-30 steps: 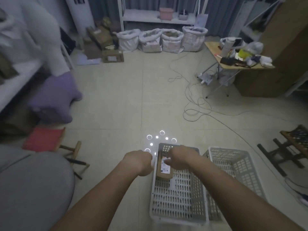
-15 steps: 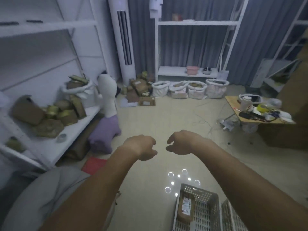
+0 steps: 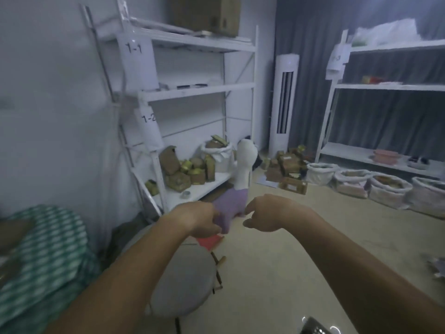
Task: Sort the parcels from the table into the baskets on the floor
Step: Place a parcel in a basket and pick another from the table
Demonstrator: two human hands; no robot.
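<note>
My left hand and my right hand hang in mid-air in front of me, fingers loosely curled, holding nothing. Several brown parcels lie on the low shelf of the white rack at the left. More brown parcels are heaped on the floor by the back wall. A dark corner at the bottom edge may be a basket's rim; I cannot tell. No basket or table shows clearly.
A white and purple plush toy stands on the floor just beyond my hands. A red stool and a grey round cushion sit below them. White sacks line the back wall. A green checked cloth is at left.
My view has swung up and to the left, away from the baskets. The parcel stayed behind in the left basket. Both hands have lifted off it and hold nothing.
</note>
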